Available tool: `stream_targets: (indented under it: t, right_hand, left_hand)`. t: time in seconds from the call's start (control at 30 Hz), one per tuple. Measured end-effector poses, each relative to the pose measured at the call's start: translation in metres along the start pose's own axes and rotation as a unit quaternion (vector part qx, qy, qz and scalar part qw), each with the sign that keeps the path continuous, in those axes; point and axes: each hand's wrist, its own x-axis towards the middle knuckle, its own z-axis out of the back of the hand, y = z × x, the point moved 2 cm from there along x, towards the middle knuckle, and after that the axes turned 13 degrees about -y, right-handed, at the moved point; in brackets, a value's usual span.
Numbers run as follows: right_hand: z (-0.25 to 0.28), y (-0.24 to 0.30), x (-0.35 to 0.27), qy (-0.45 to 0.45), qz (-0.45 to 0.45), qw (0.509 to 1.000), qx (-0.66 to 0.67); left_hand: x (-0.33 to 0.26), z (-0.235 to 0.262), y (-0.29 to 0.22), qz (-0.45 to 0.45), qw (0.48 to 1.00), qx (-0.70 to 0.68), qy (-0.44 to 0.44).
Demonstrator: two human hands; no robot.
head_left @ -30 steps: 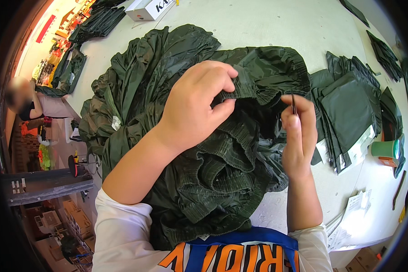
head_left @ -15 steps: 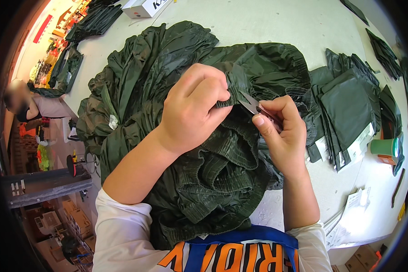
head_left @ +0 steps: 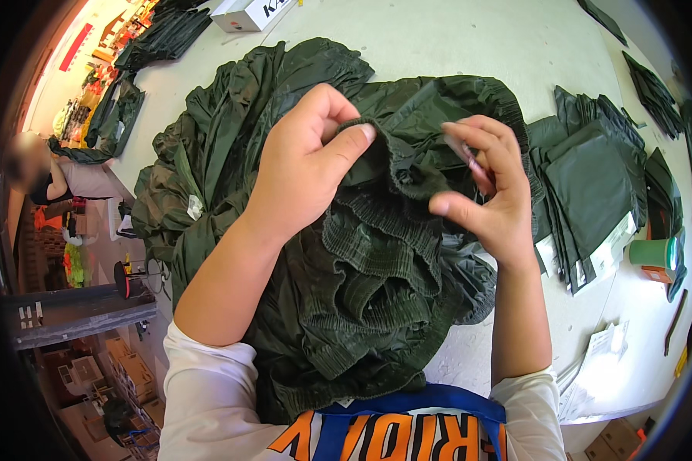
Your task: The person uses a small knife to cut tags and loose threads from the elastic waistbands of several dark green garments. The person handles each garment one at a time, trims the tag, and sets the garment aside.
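Observation:
A heap of dark green elasticated garments (head_left: 231, 146) lies in front of me on the table. My left hand (head_left: 307, 157) is closed, pinching a gathered elastic edge (head_left: 396, 157) between thumb and fingers and lifting it from the heap. To its right, my right hand (head_left: 488, 180) hovers over the garments with thumb and forefinger spread apart. Small thread snips (head_left: 463, 152) are tucked against its fingers, blurred and mostly hidden by them. A white label (head_left: 194, 207) shows on the heap's left side.
Folded dark green garments (head_left: 588, 173) with papers lie on the right of the white table (head_left: 446, 46). Beyond them stands a green cup-shaped container (head_left: 653, 251). At the back is a white box (head_left: 250, 11). Another person (head_left: 50, 180) is at the far left.
My right hand has drawn the snips away from the elastic edge, its thumb and fingers opening apart. My left hand has turned and shifted slightly left, its thumb now on top of the fabric.

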Motion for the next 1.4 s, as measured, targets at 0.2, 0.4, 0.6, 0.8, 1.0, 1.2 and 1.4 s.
stream_targets:
  t: [0.2, 0.4, 0.6, 0.8, 1.0, 1.2, 1.4]
  right_hand:
    - [-0.010, -0.013, -0.006, -0.025, -0.127, 0.983, 0.130]
    - [-0.006, -0.026, -0.001, -0.102, -0.300, 0.892, 0.323]
    - [-0.012, -0.025, 0.007, -0.072, -0.315, 0.869, 0.375]
    - [-0.027, -0.021, 0.013, -0.058, -0.323, 0.852, 0.407]
    - [-0.023, -0.029, 0.003, -0.041, -0.270, 0.853, 0.444]
    - [-0.016, -0.024, -0.005, -0.116, -0.279, 0.885, 0.354]
    - [-0.008, -0.020, -0.011, -0.026, -0.282, 0.952, 0.112]
  left_hand:
    - [0.004, 0.006, -0.001, 0.057, 0.995, -0.084, -0.012]
    - [0.004, 0.012, -0.004, 0.120, 0.962, -0.235, 0.076]
    - [0.005, 0.010, -0.004, 0.119, 0.958, -0.254, 0.063]
    - [0.003, 0.017, -0.024, -0.189, 0.972, 0.138, 0.008]
    - [-0.017, 0.005, -0.041, -0.358, 0.814, 0.449, -0.083]
    - [-0.009, 0.008, -0.003, -0.445, 0.826, 0.335, -0.091]
    - [-0.019, 0.002, 0.012, -0.427, 0.885, 0.150, -0.110]
